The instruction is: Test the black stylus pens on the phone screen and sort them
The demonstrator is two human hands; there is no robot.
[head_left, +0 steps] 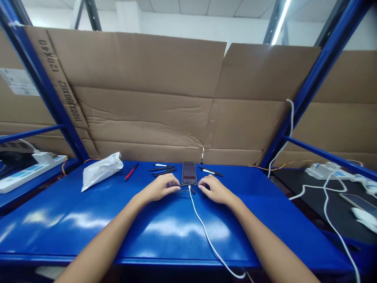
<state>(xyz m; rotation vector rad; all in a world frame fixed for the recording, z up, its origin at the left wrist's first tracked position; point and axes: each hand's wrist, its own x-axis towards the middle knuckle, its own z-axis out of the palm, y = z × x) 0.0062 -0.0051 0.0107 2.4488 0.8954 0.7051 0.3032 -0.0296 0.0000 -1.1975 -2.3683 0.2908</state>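
Observation:
My left hand (161, 188) is low over the blue table, its thumb and index fingertips closed about the left end of a dark pen (187, 184). That pen lies across the front end of a phone (189, 171). Just below it are a thin dark rod (184, 191) and a short black piece (193, 191), too small to name. My right hand (214, 189) rests to the right of the phone, fingers loosely bent, thumb and index apart, nothing visible between them. A white charging cable (203, 226) runs from the phone's near end toward the table's front edge.
Several pens (163, 171) lie left of the phone, others (211, 171) right of it. A red pen (131, 172) and a white packet (101, 171) are farther left. Cardboard (147, 98) walls the back. Power strips (32, 171) and cables (325, 188) sit on the neighbouring surfaces.

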